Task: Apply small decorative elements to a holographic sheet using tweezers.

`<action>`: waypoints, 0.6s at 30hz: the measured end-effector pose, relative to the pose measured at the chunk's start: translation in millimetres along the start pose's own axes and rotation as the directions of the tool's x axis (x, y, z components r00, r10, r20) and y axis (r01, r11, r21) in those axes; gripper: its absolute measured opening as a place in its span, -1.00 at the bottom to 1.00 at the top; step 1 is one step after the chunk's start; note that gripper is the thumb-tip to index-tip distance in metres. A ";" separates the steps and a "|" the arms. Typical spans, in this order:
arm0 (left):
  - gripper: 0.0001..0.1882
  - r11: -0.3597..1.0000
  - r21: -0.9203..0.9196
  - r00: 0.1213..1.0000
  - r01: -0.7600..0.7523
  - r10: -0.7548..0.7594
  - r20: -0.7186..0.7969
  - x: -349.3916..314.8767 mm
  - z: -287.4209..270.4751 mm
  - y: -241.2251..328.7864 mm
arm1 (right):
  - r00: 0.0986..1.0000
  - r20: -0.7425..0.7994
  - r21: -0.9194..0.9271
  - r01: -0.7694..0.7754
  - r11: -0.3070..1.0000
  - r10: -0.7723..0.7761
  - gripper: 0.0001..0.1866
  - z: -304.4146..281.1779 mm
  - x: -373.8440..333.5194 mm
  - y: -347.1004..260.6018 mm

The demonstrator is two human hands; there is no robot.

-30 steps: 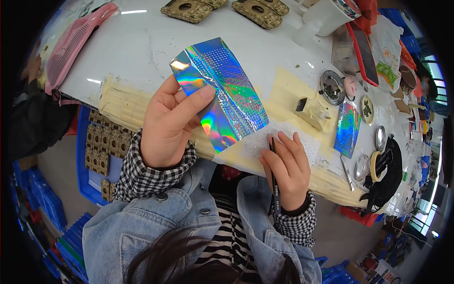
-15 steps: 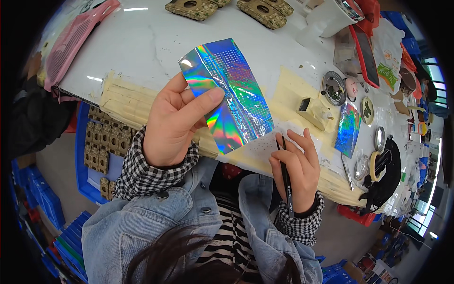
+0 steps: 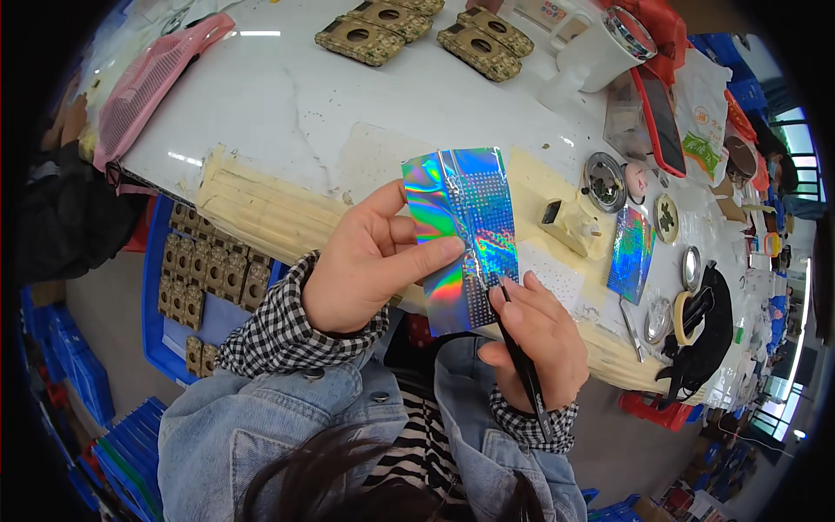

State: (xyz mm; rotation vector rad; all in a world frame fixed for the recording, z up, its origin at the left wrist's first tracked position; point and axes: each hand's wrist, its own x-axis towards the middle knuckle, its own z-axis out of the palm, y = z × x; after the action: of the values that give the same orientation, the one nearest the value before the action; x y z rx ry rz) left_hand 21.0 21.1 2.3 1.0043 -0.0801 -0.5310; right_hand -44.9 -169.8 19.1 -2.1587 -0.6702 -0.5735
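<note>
My left hand (image 3: pixel 370 265) pinches a shiny holographic sheet (image 3: pixel 474 200) between thumb and fingers, holding it up above the table's near edge. Rows of small raised dots cover the sheet's right part, and a crease runs down it. In my right hand (image 3: pixel 544 344) is a pair of black tweezers (image 3: pixel 522 370). Its tip meets the lower right of the sheet in view; whether it grips a dot there is too small to tell. Just beyond lies a white card (image 3: pixel 552 278) with tiny dark specks, partly hidden by my right fingers.
A small block wrapped in tape (image 3: pixel 578 228), a round tin (image 3: pixel 604 183) and another holographic sheet (image 3: pixel 631 257) lie to the right. Farther back are camouflage-patterned parts (image 3: pixel 361 39), a white mug (image 3: pixel 600 56) and a red-cased phone (image 3: pixel 658 122). A blue tray (image 3: pixel 155 326) of similar parts sits at left.
The holographic sheet has come down and right, turning more upright in my left hand. My right hand has brought the tweezers' tip from beside the sheet onto its lower right part.
</note>
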 end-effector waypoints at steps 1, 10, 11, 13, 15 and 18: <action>-0.46 1.000 0.000 1.000 0.010 -0.010 0.010 -0.3 1.0 1.1 | 1.000 0.002 -0.003 0.005 1.000 -0.005 -0.54 2.3 -0.5 1.0; -0.51 0.999 -0.038 1.000 0.017 -0.016 0.017 -0.5 4.3 -1.4 | 0.999 0.015 -0.051 0.038 0.998 -0.037 -0.59 4.7 -3.9 4.3; -0.50 0.999 -0.044 1.000 0.014 -0.013 0.017 -0.3 4.8 -1.4 | 0.999 0.016 -0.054 0.037 0.998 -0.036 -0.59 4.6 -4.2 4.3; -0.49 0.999 -0.048 1.000 -0.003 0.003 0.009 -0.3 4.5 -2.5 | 0.999 0.017 -0.055 0.038 0.998 -0.037 -0.60 5.4 -4.1 4.4; -0.47 0.999 -0.038 1.000 -0.007 0.008 0.009 -0.5 3.9 -3.7 | 0.999 0.018 -0.063 0.041 0.997 -0.040 -0.60 5.3 -3.8 4.2; -0.44 1.000 -0.011 1.000 0.006 -0.006 0.016 -1.2 3.2 -3.9 | 0.999 0.017 -0.075 0.037 0.996 -0.036 -0.59 5.2 -4.0 3.7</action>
State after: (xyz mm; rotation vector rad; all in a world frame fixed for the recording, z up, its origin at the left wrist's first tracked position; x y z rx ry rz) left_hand 17.4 17.5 1.1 0.9899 -0.0884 -0.5447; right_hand -44.7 -168.8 11.6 -2.2272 -0.7082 -0.6107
